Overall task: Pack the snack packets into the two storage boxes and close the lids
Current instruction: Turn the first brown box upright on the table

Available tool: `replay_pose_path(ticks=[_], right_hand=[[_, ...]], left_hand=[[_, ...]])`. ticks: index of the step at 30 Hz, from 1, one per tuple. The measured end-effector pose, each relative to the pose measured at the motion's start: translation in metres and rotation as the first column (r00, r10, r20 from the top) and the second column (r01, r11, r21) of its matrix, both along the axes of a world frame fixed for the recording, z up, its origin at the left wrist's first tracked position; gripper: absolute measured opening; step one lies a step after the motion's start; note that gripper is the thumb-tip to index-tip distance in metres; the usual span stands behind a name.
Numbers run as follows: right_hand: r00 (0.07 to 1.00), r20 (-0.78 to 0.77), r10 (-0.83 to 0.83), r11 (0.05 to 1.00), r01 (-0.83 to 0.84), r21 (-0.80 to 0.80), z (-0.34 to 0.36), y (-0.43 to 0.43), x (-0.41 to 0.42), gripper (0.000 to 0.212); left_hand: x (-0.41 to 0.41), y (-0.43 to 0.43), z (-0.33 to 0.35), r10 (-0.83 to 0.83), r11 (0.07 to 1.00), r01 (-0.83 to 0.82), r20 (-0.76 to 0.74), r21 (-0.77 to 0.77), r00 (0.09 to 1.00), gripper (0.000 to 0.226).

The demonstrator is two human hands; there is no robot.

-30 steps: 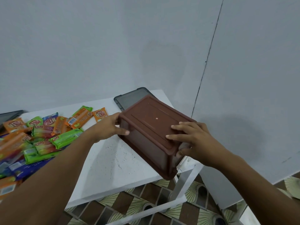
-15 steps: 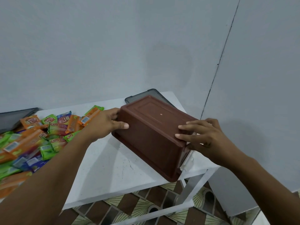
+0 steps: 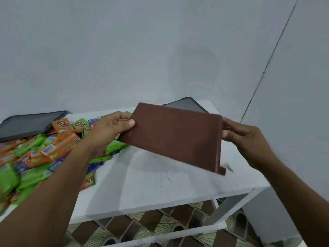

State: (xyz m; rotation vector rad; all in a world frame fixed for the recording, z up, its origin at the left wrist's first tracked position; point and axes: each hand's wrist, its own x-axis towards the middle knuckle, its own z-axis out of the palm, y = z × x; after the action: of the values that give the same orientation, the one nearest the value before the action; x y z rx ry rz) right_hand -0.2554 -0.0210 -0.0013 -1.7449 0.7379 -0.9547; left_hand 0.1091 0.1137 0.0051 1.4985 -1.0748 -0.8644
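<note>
At the lower edge of the frame my two forearms reach up toward the middle, where both hands hold the brown storage box (image 3: 174, 136) in the air above the white table (image 3: 151, 186). My left hand (image 3: 110, 128) grips its left end, with the thumb pressed on the near wall. My right hand (image 3: 243, 138) is curled round the right end, its fingers hidden behind.

The box is tilted and blurred, so I cannot tell where its opening faces. I judge that I should turn it until the opening looks up, then set it flat on the bare part of the table, right of the snack packets (image 3: 44, 150) heaped at the left of the frame.

Farther back, one dark lid (image 3: 26, 124) lies at the upper left and another lid (image 3: 185, 105) just behind the box.
</note>
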Motion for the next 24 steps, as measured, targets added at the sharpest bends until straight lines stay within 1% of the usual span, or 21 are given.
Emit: replay_pose_path(ticks=[2,4,6,7,8,9,10,11,13,14,17,20,21,22,23,24], right_hand=[[0.999,0.032,-0.023,0.993,0.019,0.116,0.004,0.004,0.010,0.040],[1.000,-0.008,-0.026,0.980,0.027,0.198,0.007,0.006,0.020,0.037],[0.996,-0.080,-0.044,0.969,0.062,0.238,0.005,0.007,0.031,0.021],[0.992,-0.114,-0.052,0.962,0.081,0.262,0.003,0.006,0.036,0.025],[0.984,-0.159,-0.078,0.948,0.123,0.292,0.002,0.008,0.042,0.035],[0.980,-0.177,-0.092,0.925,0.150,0.350,0.001,0.009,0.047,0.039],[0.975,-0.194,-0.111,0.893,0.184,0.410,0.002,0.012,0.051,0.040],[0.974,-0.185,-0.130,0.860,0.203,0.467,0.000,0.012,0.055,0.039],[0.972,-0.164,-0.167,0.817,0.230,0.529,0.001,0.014,0.061,0.042],[0.972,-0.153,-0.177,0.799,0.233,0.554,0.005,0.019,0.063,0.043],[0.975,-0.088,-0.202,0.755,0.213,0.620,0.003,0.021,0.059,0.043],[0.965,-0.079,-0.251,0.745,0.245,0.621,0.013,0.018,0.057,0.032],[0.966,-0.052,-0.253,0.739,0.227,0.634,0.013,0.016,0.056,0.039],[0.966,-0.044,-0.255,0.731,0.222,0.645,0.016,0.017,0.057,0.054],[0.967,-0.051,-0.248,0.741,0.223,0.634,0.016,0.016,0.057,0.063],[0.967,-0.079,-0.242,0.761,0.240,0.602,0.018,0.018,0.059,0.067]], left_hand=[[0.007,0.009,0.003,-0.003,0.999,0.002,-0.014,-0.035,1.000,0.030],[0.014,0.017,0.007,-0.012,0.995,0.007,-0.052,-0.099,0.999,0.049],[0.020,0.023,0.010,-0.018,0.991,-0.002,-0.147,-0.134,0.989,0.064],[0.022,0.026,0.011,-0.024,0.989,-0.006,-0.204,-0.146,0.979,0.065],[0.023,0.029,0.011,-0.034,0.988,-0.004,-0.246,-0.153,0.969,0.067],[0.022,0.031,0.011,-0.031,0.988,-0.009,-0.261,-0.152,0.965,0.070],[0.018,0.033,0.011,-0.008,0.989,-0.030,-0.256,-0.144,0.967,0.069],[0.013,0.034,0.012,0.039,0.989,-0.073,-0.245,-0.129,0.969,0.064],[0.002,0.032,0.012,0.174,0.975,-0.200,-0.222,-0.098,0.959,0.043],[-0.004,0.031,0.012,0.240,0.962,-0.261,-0.204,-0.083,0.949,0.037],[-0.011,0.027,0.010,0.366,0.925,-0.377,-0.157,-0.049,0.917,0.033],[-0.008,0.027,0.008,0.414,0.907,-0.422,-0.183,-0.002,0.892,0.033],[-0.006,0.026,0.006,0.423,0.905,-0.426,-0.175,0.020,0.889,0.034],[-0.006,0.026,0.005,0.430,0.902,-0.429,-0.163,0.044,0.888,0.034],[-0.006,0.025,0.004,0.439,0.899,-0.434,-0.158,0.064,0.885,0.034],[-0.008,0.025,0.003,0.444,0.896,-0.438,-0.163,0.075,0.881,0.033]])
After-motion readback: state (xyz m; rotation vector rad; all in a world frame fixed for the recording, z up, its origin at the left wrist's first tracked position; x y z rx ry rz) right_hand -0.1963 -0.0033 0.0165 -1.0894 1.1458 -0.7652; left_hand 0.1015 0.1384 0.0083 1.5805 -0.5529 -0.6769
